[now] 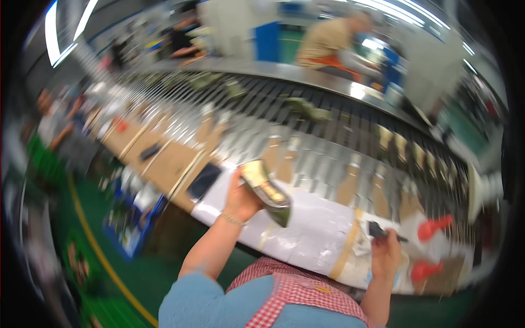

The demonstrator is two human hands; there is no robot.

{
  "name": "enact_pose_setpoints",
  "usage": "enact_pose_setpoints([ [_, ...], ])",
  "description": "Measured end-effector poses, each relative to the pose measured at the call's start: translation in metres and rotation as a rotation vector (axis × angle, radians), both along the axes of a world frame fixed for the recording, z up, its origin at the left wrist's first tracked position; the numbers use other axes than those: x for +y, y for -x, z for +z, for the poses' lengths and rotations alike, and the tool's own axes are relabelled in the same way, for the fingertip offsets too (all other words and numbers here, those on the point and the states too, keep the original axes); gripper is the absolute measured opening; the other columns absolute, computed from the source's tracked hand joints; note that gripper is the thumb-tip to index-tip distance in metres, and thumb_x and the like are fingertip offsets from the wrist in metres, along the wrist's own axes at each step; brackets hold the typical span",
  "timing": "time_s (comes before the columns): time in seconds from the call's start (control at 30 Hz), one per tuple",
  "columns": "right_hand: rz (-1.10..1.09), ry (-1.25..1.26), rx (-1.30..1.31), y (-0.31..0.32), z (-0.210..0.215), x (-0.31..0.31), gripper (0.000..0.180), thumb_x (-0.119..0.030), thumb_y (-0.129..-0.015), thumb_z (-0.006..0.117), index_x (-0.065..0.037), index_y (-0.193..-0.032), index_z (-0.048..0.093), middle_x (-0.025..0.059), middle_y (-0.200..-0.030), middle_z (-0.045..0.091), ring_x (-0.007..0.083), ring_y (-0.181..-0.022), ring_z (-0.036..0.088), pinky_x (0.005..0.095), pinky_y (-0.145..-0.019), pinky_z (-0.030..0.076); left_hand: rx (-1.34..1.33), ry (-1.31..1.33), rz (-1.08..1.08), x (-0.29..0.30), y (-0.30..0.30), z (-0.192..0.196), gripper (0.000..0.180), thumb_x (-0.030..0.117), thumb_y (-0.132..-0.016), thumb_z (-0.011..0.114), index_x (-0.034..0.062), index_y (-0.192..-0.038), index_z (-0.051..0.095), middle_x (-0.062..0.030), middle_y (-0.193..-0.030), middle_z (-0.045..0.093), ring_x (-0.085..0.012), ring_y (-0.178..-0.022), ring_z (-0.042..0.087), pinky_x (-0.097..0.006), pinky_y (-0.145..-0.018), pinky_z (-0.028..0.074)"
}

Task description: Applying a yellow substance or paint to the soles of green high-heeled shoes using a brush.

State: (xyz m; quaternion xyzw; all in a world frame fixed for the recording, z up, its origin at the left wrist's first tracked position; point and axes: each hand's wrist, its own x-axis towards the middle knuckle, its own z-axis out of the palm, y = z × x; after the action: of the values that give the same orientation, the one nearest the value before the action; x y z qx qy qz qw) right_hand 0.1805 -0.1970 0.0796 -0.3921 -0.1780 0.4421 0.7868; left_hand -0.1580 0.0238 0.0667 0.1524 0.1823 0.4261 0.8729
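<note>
Head view, much blurred, showed your left hand [240, 199] closed around a shiny gold-and-dark shoe-like piece [266, 191], lifted clear above the white-covered bench [311, 229], probably so you could turn it toward your eyes. Your right hand [385, 254] was wrapped on a small dark tool [378, 230], held low over the bench near the red objects [435, 228]. Beyond them ran the grey conveyor [328, 115], carrying similar pieces past other workers; a blue crate [134, 218] sat on the green floor at your left.
</note>
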Motion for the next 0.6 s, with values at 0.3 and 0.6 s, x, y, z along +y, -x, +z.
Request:
enact_pose_setpoints([
  [0.3,-0.007,-0.041,0.042,-0.023,0.016,0.001,0.019,-0.018,-0.091,0.059,-0.002,-0.099,0.056,0.0105,-0.093,0.063,0.0191,-0.088,0.061,0.0339,-0.082,0.048,0.007,-0.158,-0.191,0.11,-0.136,0.025,0.058,0.055,-0.087,0.045,0.0137,-0.127,0.049,-0.0083,-0.122,0.056,-0.0297,-0.113,0.052,-0.052,-0.097,0.039],
  [0.6,-0.138,0.058,0.036,-0.048,-0.001,0.027,0.019,-0.014,-0.087,0.061,0.0,-0.099,0.054,0.0148,-0.096,0.062,0.0244,-0.091,0.061,0.032,-0.08,0.048,0.048,-0.49,-0.202,0.275,-0.319,-0.008,0.045,0.036,-0.085,0.061,0.0103,-0.121,0.054,-0.0054,-0.116,0.06,-0.0235,-0.108,0.056,-0.043,-0.094,0.042],
])
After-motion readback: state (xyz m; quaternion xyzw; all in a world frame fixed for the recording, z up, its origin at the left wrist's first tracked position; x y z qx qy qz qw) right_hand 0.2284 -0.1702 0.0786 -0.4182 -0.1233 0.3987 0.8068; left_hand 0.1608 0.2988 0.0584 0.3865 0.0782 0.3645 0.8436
